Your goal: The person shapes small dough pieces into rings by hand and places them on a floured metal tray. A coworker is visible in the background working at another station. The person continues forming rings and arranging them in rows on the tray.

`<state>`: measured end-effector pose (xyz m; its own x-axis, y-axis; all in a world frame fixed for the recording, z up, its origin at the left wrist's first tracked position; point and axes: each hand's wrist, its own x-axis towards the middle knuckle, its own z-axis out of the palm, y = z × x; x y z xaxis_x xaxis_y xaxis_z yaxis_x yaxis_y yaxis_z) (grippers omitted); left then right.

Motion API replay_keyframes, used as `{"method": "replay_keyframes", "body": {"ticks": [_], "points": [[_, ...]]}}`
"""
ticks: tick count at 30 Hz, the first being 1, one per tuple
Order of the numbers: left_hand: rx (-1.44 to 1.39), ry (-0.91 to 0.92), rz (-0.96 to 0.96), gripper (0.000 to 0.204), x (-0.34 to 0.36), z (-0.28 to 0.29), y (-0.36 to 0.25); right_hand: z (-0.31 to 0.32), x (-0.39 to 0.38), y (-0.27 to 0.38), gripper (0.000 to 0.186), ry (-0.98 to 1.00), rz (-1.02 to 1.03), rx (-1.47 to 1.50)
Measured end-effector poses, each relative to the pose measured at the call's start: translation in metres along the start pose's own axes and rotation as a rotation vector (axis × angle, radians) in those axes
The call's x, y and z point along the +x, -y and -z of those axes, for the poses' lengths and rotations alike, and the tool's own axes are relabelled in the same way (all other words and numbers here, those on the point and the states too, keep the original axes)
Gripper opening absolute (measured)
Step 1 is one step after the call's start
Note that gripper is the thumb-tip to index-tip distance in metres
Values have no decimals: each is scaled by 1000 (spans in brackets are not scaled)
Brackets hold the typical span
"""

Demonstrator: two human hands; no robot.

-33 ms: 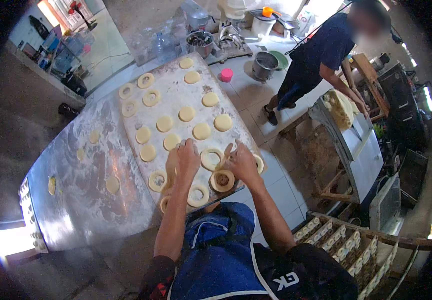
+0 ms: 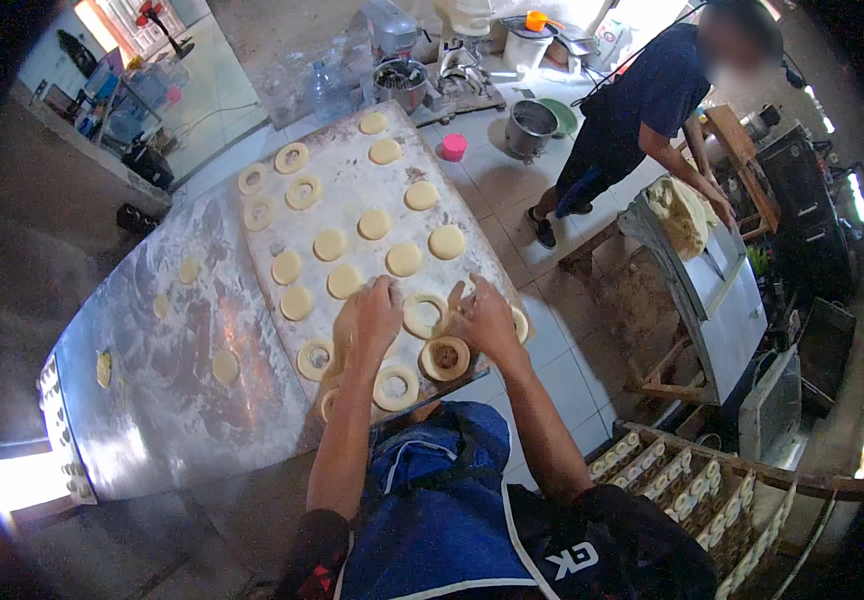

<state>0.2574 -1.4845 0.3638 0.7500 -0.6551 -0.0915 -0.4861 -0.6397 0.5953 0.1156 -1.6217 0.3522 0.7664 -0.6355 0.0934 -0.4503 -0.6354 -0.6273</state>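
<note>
Pale, round dough ring [image 2: 408,318] lies by the floury, pale worktop's [image 2: 352,190] near edge, our curled left hand [image 2: 379,308] and part-spread right hand [image 2: 487,318] scarcely shifted — any hold, we cannot tell.

Over the floured board [image 2: 350,192] now, in a blue apron [image 2: 442,510]! Holds left hand [image 2: 379,313] just left of a dough ring [image 2: 409,316], right hand [image 2: 486,320] just right of it, contact hard to tell. Farther up, plain dough discs [image 2: 446,242] in loose rows. Off right: a co-worker [image 2: 642,120] at a second table [image 2: 737,330], big lump of dough [image 2: 682,217] on top. Lower down, a rack [image 2: 820,487] of pale rings [image 2: 616,455]. Up top, pink tub [image 2: 454,148] and metal pot [image 2: 529,138].
</note>
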Motion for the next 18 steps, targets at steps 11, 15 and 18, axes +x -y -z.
{"method": "replay_keyframes", "body": {"ticks": [11, 15, 18], "points": [[-60, 2, -139, 36, -8, -17, 7, -11, 6, 6, 48, 278, -148, 235], [-39, -77, -166, 35, -16, -16, 7, -19, 34, -9, 44, -65, 145, -21], [35, -206, -257, 33, -13, -11, 2, -31, 86, -26, 43, -174, 381, -142]]}}
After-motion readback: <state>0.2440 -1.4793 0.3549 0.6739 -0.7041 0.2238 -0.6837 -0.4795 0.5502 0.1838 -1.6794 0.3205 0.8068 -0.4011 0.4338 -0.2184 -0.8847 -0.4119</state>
